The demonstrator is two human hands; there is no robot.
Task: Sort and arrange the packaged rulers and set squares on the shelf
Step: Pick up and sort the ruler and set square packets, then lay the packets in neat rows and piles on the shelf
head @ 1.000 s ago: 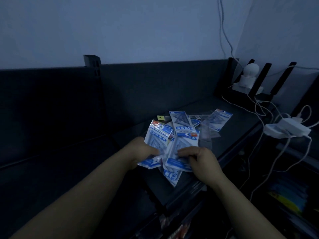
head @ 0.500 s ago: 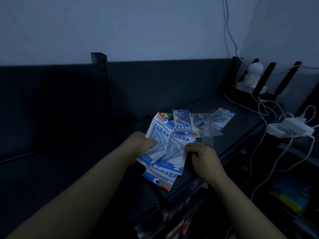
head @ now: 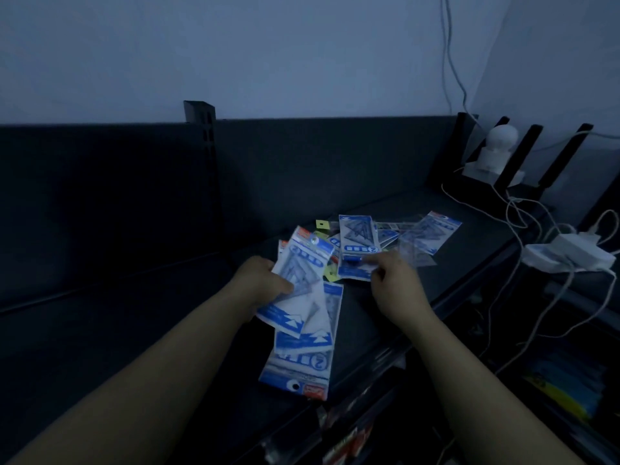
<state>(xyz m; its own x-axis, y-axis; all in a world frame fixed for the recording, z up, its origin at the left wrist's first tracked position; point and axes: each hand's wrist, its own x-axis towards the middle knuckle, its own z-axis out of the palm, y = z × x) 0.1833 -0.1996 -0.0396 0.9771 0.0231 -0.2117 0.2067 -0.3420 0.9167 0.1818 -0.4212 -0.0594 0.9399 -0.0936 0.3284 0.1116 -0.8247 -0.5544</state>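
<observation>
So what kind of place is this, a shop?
Probably a small shop or stockroom: a dark metal display shelf, many identical packaged set squares heaped on it, and more packaged goods on the level below.

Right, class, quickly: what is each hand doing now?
Left hand: grips a fan of set-square packets.
Right hand: pinches one packet on the shelf.

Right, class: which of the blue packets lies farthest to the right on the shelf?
The tilted packet at the pile's right edge, nearest the white charger; all others lie further left.
</observation>
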